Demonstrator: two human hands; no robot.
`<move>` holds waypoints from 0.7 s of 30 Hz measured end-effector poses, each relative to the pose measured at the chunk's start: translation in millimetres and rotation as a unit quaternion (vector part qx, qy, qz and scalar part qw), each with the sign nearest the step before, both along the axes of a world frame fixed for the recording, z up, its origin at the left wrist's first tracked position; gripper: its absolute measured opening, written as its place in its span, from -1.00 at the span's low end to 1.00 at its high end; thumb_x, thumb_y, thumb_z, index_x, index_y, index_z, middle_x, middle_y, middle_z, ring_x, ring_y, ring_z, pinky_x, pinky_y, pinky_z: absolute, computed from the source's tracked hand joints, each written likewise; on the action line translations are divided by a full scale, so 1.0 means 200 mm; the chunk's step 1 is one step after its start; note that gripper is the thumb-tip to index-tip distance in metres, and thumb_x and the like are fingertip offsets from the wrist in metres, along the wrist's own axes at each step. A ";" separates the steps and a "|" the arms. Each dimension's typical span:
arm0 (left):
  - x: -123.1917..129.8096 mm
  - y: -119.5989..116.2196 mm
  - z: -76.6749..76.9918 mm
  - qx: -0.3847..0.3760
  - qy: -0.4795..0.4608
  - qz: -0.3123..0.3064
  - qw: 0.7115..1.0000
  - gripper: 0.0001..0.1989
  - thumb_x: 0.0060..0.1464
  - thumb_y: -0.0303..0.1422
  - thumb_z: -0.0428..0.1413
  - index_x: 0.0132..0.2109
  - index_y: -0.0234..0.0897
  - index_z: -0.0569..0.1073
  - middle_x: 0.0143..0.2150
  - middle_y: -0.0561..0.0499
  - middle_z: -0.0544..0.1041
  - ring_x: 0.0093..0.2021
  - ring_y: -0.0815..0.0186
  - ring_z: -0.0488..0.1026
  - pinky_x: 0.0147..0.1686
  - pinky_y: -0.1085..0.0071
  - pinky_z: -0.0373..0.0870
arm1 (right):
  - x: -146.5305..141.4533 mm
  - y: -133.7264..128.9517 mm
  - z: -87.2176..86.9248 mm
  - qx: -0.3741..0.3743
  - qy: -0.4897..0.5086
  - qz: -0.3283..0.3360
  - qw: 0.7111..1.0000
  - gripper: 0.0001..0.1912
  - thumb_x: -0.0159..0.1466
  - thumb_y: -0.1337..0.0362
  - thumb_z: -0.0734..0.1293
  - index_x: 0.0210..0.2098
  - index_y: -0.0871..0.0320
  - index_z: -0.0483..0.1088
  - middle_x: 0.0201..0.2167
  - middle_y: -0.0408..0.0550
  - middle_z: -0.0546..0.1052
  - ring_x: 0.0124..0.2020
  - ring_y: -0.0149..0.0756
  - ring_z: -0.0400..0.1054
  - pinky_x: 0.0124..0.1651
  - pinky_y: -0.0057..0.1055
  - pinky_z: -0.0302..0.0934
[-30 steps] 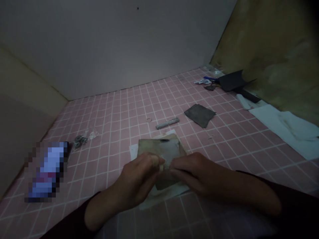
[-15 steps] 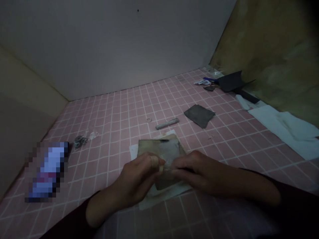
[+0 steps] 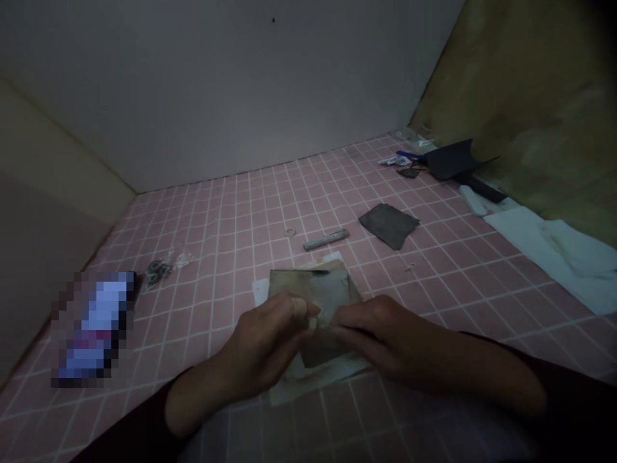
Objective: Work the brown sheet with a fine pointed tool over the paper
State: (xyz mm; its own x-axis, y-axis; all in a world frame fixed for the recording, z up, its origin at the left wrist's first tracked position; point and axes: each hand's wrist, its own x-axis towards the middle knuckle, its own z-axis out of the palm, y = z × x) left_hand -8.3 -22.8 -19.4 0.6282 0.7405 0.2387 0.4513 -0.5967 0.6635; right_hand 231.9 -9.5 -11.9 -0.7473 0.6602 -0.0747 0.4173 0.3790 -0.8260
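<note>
My left hand [image 3: 277, 337] is closed over the stacked sheets, pinching a small pale piece [image 3: 312, 321] between thumb and fingers; a light band wraps one finger. Close by on the right, my right hand [image 3: 373, 331] is pinched too, its fingertips almost touching the pale piece. What the right fingertips hold is too small and dark to make out. Beneath both hands lies a greyish square sheet [image 3: 308, 281] with a dark mark at its far edge, on top of white and brownish papers [image 3: 260, 292].
On the pink checked cloth [image 3: 231, 231] are a grey stick [image 3: 326, 240], a small ring [image 3: 290, 232], dark sheets [image 3: 389, 225], a bag of rings [image 3: 157, 272] and a blurred phone [image 3: 99, 328]. A black dustpan-like piece [image 3: 450, 161] and white paper [image 3: 544, 247] lie right.
The view has shifted slightly, so things sit a little further right. Both hands stay over the sheets, with only small finger movements.
</note>
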 end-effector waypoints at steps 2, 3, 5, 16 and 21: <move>0.00 0.00 -0.01 0.038 0.012 -0.023 0.999 -0.77 0.23 -0.55 0.04 0.01 -0.24 0.33 -0.12 -0.04 0.52 -0.12 0.32 0.49 -0.14 0.45 0.45 | 0.00 0.03 0.03 -0.134 0.020 0.035 0.990 -0.67 0.40 0.28 0.16 -0.52 0.16 0.17 -0.61 -0.27 0.18 -0.57 -0.50 0.10 -0.49 -0.52 0.01; 0.00 0.00 -0.01 0.048 0.013 -0.026 0.998 -0.76 0.23 -0.56 0.03 0.02 -0.24 0.33 -0.11 -0.04 0.52 -0.11 0.31 0.49 -0.14 0.45 0.45 | 0.00 0.04 0.04 -0.160 0.029 0.044 0.986 -0.66 0.40 0.26 0.16 -0.52 0.16 0.17 -0.62 -0.28 0.17 -0.57 -0.50 0.09 -0.50 -0.52 0.01; 0.00 0.00 0.00 0.044 0.006 -0.014 0.999 -0.76 0.23 -0.55 0.03 0.01 -0.24 0.34 -0.13 -0.03 0.52 -0.14 0.31 0.49 -0.17 0.44 0.45 | 0.01 0.04 0.04 -0.103 0.031 0.021 0.994 -0.68 0.40 0.27 0.16 -0.50 0.16 0.20 -0.60 -0.26 0.20 -0.55 -0.48 0.12 -0.47 -0.50 0.03; 0.00 0.00 -0.01 0.018 0.005 -0.013 1.000 -0.81 0.23 -0.55 0.03 -0.03 -0.26 0.35 -0.14 -0.03 0.49 -0.16 0.35 0.47 -0.18 0.47 0.43 | 0.01 0.01 0.00 -0.019 -0.011 0.015 1.000 -0.72 0.38 0.36 0.15 -0.48 0.15 0.15 -0.56 -0.25 0.24 -0.52 -0.47 0.14 -0.42 -0.48 0.02; 0.00 0.00 0.01 0.017 -0.007 -0.009 1.000 -0.78 0.22 -0.53 0.04 -0.01 -0.24 0.35 -0.14 -0.05 0.51 -0.16 0.31 0.48 -0.19 0.42 0.45 | 0.02 0.03 0.03 -0.057 0.016 0.021 0.998 -0.69 0.41 0.28 0.15 -0.49 0.15 0.17 -0.56 -0.25 0.22 -0.51 -0.46 0.12 -0.42 -0.48 0.03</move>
